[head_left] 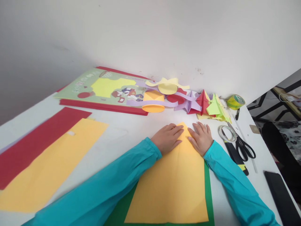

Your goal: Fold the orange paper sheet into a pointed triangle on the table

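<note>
A sheet of orange paper (174, 188) lies in front of me, its far end narrowing to a point. My left hand (167, 138) rests flat on the left side of that tip, fingers stretched out. On the tip's right side, my right hand (201, 138) presses with its fingers spread. Both hands touch the paper without gripping it. Beneath it, a green sheet (210, 201) shows along the right edge and at the lower left. Blue-green sleeves cover both arms.
Orange (63, 163) and red strips (44, 141) lie at left. A printed pad (84, 84) and folded paper shapes (188, 102) line the wall. Scissors (244, 149), a white tape roll (227, 134), a yellow tape roll (235, 101) and a black phone-like slab (281, 197) are at right.
</note>
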`<state>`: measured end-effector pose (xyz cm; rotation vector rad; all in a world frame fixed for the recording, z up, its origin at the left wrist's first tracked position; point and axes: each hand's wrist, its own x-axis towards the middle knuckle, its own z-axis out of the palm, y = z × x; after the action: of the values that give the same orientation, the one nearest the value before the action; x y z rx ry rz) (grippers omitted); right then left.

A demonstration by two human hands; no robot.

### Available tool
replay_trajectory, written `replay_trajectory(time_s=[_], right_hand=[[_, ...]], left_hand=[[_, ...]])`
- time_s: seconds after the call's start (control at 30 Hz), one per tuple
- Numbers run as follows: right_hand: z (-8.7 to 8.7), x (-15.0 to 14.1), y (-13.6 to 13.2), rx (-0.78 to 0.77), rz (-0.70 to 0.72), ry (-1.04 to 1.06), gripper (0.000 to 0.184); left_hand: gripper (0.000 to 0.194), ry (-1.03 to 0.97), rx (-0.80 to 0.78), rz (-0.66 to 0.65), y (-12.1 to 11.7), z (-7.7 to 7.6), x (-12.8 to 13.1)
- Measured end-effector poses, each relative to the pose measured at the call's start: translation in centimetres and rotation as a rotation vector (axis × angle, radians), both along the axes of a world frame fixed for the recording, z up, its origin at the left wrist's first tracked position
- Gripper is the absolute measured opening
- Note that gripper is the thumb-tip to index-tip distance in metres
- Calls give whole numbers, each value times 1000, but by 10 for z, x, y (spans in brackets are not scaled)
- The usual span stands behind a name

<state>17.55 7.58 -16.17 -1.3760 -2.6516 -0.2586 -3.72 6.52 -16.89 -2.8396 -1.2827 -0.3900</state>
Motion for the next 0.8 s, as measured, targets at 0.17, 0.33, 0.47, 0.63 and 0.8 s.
replay_trajectory(time_s=[0.17,0.33,0.47,0.63,0.8], right_hand=[[1,1,-1,1,6,11,40],[-1,4,-1,21,25,31,39],[-3,7,-3,40,43,48,38],[-6,12,-6,57,62,68,37],[-8,19,-9,80,91,103,35]], left_hand=[[44,-1,-8,5,0,1,0],[44,4,-18,3,0,1,0],[44,1,-2,-1,0,1,0],[42,-1,7,-2,-1,2,0],[43,7,1,-5,0,1,0]])
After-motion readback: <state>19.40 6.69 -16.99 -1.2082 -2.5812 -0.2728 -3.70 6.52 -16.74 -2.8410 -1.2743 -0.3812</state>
